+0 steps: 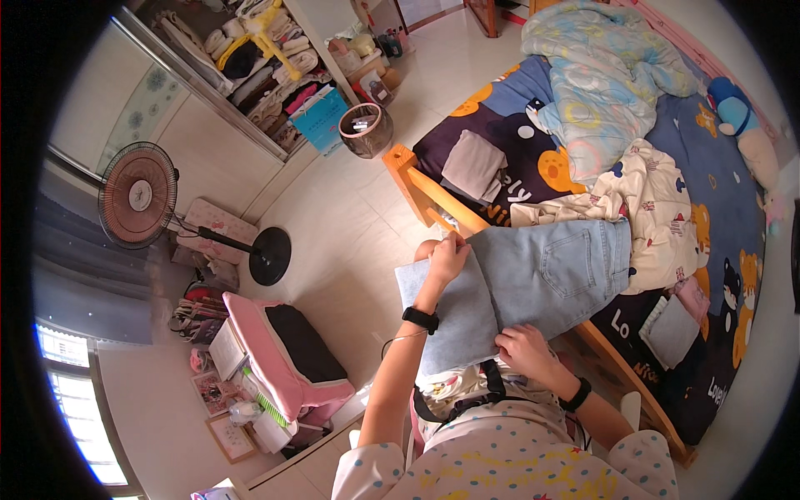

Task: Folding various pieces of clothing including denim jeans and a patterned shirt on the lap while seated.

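Pale-blue denim garment (pixel 521 279) lies across the wooden bed rail (pixel 412 179), pocket (pixel 567 263) facing up, leg end folded over, waistband (pixel 621 254) rightward.

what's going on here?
A person is folding light-blue jeans: the left hand pinches the far edge and the right hand touches the near edge. The leg end looks doubled over. The waist end lies against a cream printed cloth on the bed, where a folded grey cloth also sits.

Left grip (pixel 450 260) and right grip (pixel 528 355) on light-blue denim garment (pixel 533 271), wooden-framed bed (pixel 712 200), fan (pixel 140 197)
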The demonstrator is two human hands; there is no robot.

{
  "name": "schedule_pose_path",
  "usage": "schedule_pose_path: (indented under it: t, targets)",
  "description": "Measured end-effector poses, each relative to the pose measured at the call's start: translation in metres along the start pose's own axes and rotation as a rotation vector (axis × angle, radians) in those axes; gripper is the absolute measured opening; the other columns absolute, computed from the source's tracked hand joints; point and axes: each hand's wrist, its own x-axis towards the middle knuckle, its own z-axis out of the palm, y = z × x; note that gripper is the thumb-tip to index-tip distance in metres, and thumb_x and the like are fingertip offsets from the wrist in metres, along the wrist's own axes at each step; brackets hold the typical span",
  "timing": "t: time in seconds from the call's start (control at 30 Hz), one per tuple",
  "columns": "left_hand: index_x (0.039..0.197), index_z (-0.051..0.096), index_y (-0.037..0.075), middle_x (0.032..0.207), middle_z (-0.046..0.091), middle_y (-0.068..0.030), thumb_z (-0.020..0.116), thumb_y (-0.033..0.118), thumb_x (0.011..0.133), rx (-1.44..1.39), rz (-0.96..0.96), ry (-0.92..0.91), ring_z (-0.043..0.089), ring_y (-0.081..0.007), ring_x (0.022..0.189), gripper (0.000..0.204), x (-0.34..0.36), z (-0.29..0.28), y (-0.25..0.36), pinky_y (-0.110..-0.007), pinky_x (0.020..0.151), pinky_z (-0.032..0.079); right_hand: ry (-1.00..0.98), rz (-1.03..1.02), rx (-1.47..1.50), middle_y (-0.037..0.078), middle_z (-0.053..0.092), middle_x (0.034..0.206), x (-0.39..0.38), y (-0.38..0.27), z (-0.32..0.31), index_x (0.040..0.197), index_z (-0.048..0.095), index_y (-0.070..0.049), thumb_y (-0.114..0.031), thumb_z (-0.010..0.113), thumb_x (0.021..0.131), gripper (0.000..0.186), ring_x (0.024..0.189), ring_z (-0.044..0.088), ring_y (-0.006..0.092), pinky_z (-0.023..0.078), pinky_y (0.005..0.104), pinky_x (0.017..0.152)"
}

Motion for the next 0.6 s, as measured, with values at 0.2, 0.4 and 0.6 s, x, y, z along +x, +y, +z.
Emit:
schedule_pose_path:
  t: [0.2, 0.4, 0.6]
  targets:
    - [0.083, 0.055, 0.005, 0.073, 0.062, -0.0119, 0.062, 0.016, 0.076, 0.031, -0.001, 0.159, 0.062, -0.0272, 0.072, 0.016, 0.000, -0.011, 0.007, -0.039, 0.064, 0.045, 0.010, -0.005, 0.152, 0.006, 0.054, 0.067, 0.007, -0.002, -0.019, 0.067, 0.055, -0.007, -0.009, 0.062, 0.064, 0.008, 0.065, 0.057, 0.0254, 0.045, 0.0364, 0.060]
    - [0.081, 0.054, 0.005, 0.072, 0.062, -0.0110, 0.062, 0.015, 0.076, 0.088, -0.060, 0.139, 0.061, -0.0278, 0.071, 0.013, 0.003, 0.000, 0.007, -0.039, 0.063, 0.044, -0.037, 0.036, 0.252, 0.006, 0.054, 0.065, 0.007, 0.001, -0.023, 0.065, 0.053, -0.005, -0.009, 0.063, 0.063, 0.011, 0.060, 0.056, 0.0266, 0.045, 0.0371, 0.056]
    - [0.084, 0.054, 0.007, 0.075, 0.063, -0.0111, 0.061, 0.019, 0.076, 0.005, -0.090, 0.025, 0.061, -0.0297, 0.080, 0.017, 0.007, 0.003, -0.007, -0.047, 0.070, 0.040, -0.051, 0.018, 0.251, 0.008, 0.055, 0.067, 0.000, 0.008, -0.007, 0.069, 0.054, -0.005, -0.009, 0.062, 0.067, 0.009, 0.062, 0.057, 0.0276, 0.046, 0.0375, 0.057]
